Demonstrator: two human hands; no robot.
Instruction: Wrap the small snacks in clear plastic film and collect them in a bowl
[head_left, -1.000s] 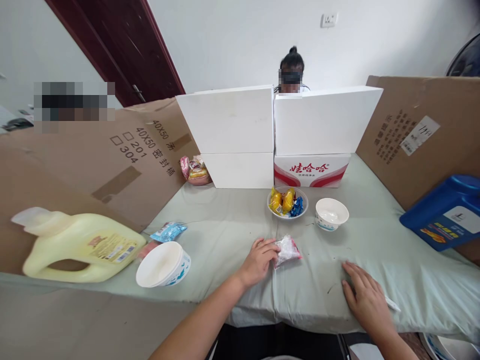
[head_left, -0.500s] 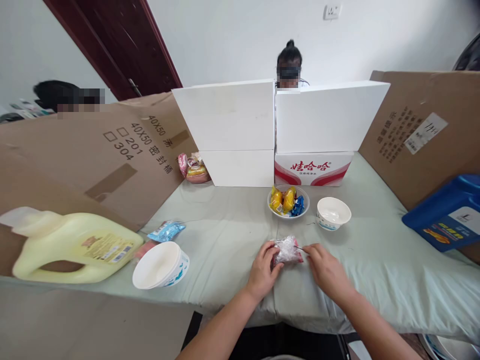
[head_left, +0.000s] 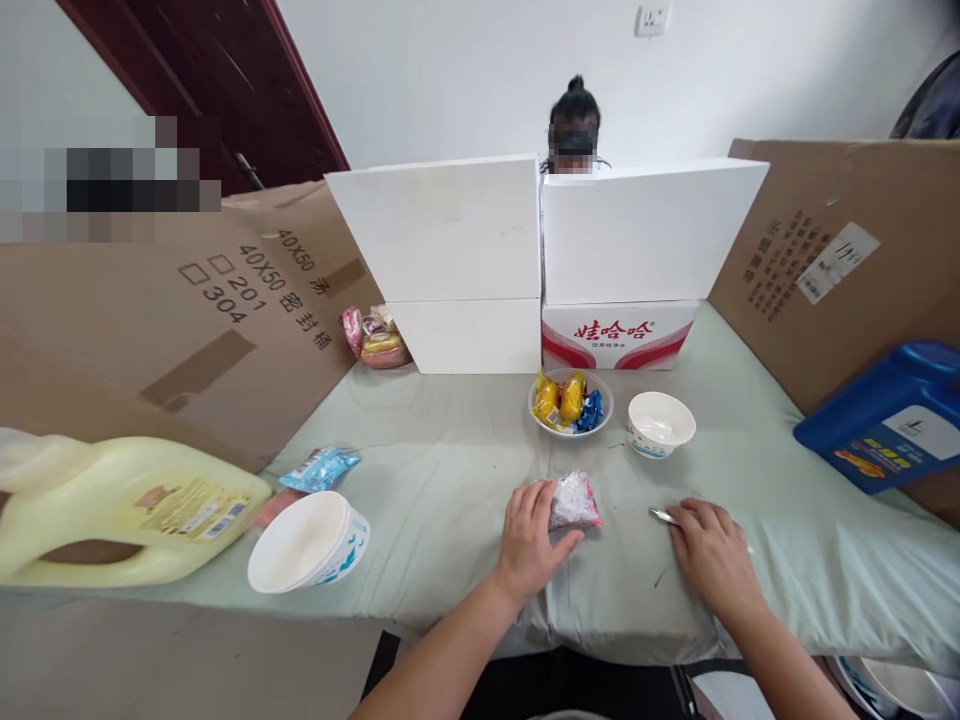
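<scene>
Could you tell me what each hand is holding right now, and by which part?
The left hand grips the small clear packet by its left edge. The right hand lies on a thin metal tool, covering all but its tip.

Clear-and-red packet [head_left: 574, 500], pale green tablecloth [head_left: 450, 450], yellow jug [head_left: 112, 505], blue canister [head_left: 885, 420].

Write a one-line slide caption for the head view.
Left hand holds a small snack packet on the green tablecloth; right hand rests on a thin metal tool.

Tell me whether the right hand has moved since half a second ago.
Yes. The right hand moved right, away from the snack packet, toward the table's near edge.
</scene>
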